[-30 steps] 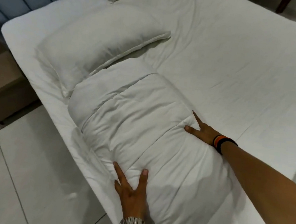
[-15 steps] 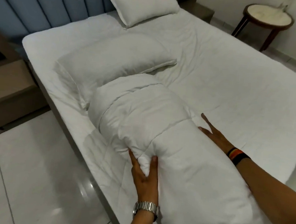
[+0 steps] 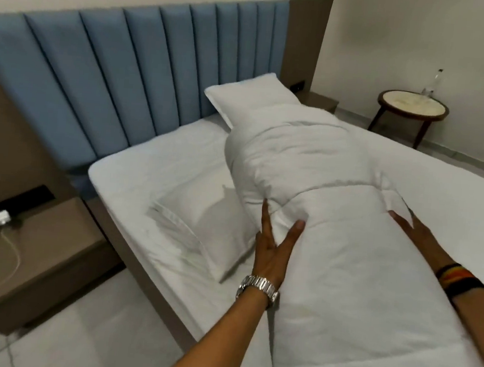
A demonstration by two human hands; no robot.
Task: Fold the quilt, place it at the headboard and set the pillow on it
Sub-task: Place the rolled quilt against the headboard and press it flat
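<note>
A thick white folded quilt (image 3: 334,222) is lifted off the white bed (image 3: 154,163), its far end raised and sagging. My left hand (image 3: 273,242), with a metal watch on the wrist, grips the quilt's left edge, thumb and fingers pinching a fold. On the quilt's right edge my right hand (image 3: 416,232) holds from the side, a striped band on its wrist. One white pillow (image 3: 201,226) lies flat on the mattress just left of the quilt. A second pillow (image 3: 249,98) leans at the blue padded headboard (image 3: 134,63), partly hidden behind the quilt.
A brown nightstand (image 3: 38,258) with a white charger and cable stands left of the bed. At the far right a round side table (image 3: 413,108) carries a bottle. Grey tiled floor (image 3: 86,340) runs along the bed's left side.
Both hands have closed on the quilt's sides and raised it from the mattress toward the headboard. My view has tilted up, bringing the headboard and wall into sight.
</note>
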